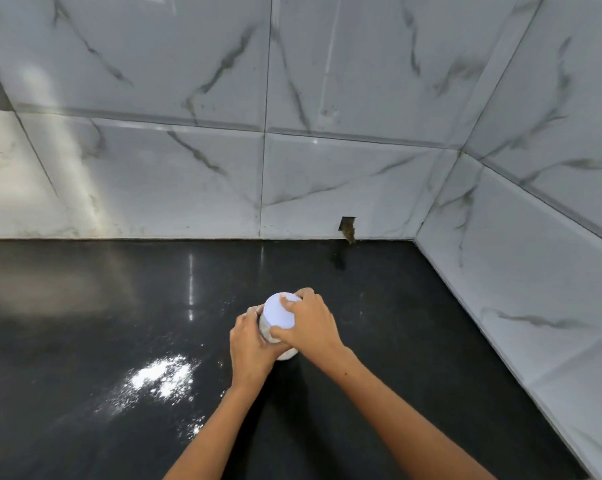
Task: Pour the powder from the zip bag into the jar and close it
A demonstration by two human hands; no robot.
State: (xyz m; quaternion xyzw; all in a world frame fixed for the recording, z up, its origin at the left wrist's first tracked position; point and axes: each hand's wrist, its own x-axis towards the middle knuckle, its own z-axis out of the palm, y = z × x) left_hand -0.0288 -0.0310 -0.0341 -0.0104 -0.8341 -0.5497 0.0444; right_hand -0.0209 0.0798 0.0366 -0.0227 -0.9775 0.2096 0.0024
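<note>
A small clear jar (287, 354) holding white powder stands on the black countertop (396, 341), near the middle of the view. A white lid (275, 311) sits on top of it. My left hand (249, 344) wraps around the jar's left side. My right hand (310, 323) grips the lid from the right, with fingers over its top and edge. Most of the jar's body is hidden behind both hands. No zip bag is in view.
Spilled white powder (161, 375) lies on the countertop to the left of the jar, with finer specks scattered around it. Marble-look tiled walls (264, 174) close the counter at the back and on the right. A small dark notch (348, 228) marks the back wall's base.
</note>
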